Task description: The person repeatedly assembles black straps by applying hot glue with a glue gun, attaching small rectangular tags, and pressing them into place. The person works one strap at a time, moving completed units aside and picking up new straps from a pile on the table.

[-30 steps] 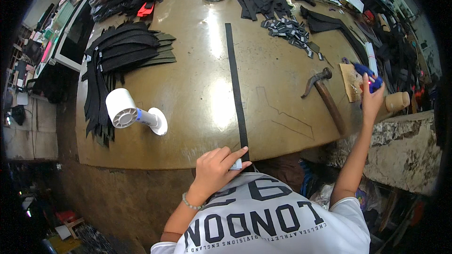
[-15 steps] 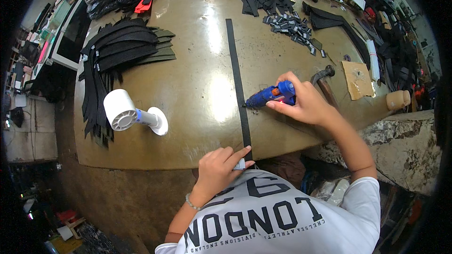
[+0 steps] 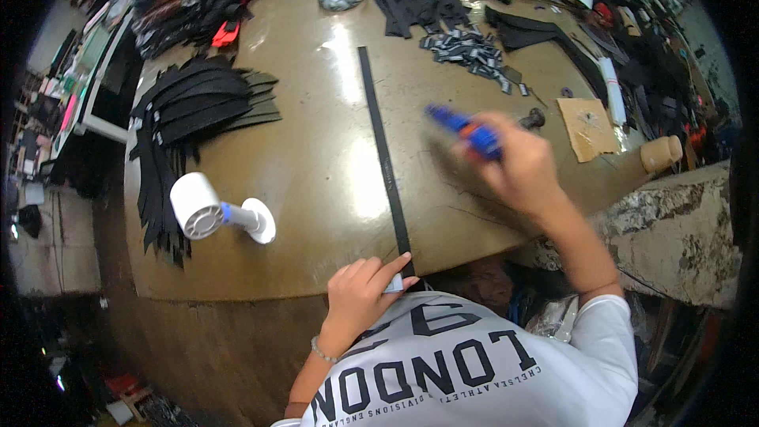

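Black strap [image 3: 376, 126] stretched down the table [image 3: 308, 190], and the left hand [image 3: 356, 296] pins its near end at the edge, finger and thumb pinched on it, a small pale tag [image 3: 394, 283] tucked in the grip! Over to the right hand [image 3: 518, 162], blurred, wrapped round a blue glue gun [image 3: 466, 130], nozzle clear of the strap. That glossy patch mid-strap looks like glue, so call this the gluing step. Next move calls, probably, for a safely parked gun and a steady, straight strap.
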`<state>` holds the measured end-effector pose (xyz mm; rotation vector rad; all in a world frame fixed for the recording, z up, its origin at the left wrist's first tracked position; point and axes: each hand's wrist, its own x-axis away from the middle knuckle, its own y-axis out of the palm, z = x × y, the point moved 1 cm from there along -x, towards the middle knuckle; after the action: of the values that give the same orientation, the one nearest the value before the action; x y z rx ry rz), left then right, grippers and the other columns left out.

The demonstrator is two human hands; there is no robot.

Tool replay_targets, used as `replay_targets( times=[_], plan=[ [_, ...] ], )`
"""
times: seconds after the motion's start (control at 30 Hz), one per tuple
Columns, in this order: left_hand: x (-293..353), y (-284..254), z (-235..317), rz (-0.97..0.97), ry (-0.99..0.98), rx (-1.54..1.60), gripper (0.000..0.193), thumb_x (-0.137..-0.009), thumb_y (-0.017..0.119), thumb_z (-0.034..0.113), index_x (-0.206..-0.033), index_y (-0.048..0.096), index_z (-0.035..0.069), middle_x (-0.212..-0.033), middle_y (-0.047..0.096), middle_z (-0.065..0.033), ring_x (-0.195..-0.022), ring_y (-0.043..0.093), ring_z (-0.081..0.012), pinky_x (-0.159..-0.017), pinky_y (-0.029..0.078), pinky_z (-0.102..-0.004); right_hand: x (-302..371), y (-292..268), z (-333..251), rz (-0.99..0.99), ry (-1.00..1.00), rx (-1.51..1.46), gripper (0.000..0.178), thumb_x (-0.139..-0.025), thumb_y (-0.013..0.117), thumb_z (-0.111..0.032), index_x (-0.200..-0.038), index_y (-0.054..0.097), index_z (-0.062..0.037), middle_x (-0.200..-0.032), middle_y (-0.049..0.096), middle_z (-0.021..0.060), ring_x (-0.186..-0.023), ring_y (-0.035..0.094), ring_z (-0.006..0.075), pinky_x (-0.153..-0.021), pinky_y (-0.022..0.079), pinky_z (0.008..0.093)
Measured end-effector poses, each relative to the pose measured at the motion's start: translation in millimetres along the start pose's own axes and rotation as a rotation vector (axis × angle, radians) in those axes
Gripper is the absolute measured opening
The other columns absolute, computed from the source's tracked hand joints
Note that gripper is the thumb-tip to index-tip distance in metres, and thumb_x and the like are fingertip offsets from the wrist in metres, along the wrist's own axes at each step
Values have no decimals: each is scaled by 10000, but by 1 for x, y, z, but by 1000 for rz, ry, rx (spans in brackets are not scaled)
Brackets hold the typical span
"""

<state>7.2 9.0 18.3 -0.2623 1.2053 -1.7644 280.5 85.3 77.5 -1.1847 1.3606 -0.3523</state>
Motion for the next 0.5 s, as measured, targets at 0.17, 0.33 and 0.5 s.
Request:
replay_targets(
  times=[0.17,0.33,0.5],
  plan=[
    [0,0,0,-9,19,-21,370,-735,810,345,-1057,741,176,-650,439,-8,-560,477,-168,-498,372,-302,82,-57,109,494,1007,163,503,-977,566,-449,-1197,552,3,-1019,685,219,-956,663,375,-843,495,439],
    [-2,0,1,-21,-3,1,365,-714,831,343,-1020,751,160,-622,437,-14,-540,469,-174,-488,365,-307,127,-100,127,591,1051,429,524,-1001,549,-376,-1345,463,10,-1158,658,202,-1063,638,302,-916,474,407],
    [-4,-1,1,-24,-30,6,334,-695,847,344,-955,764,153,-595,426,-14,-520,462,-177,-484,370,-310,21,-100,171,832,403,372,346,-957,577,-175,-1255,560,0,-1203,641,158,-1096,611,269,-947,464,389]
  ],
)
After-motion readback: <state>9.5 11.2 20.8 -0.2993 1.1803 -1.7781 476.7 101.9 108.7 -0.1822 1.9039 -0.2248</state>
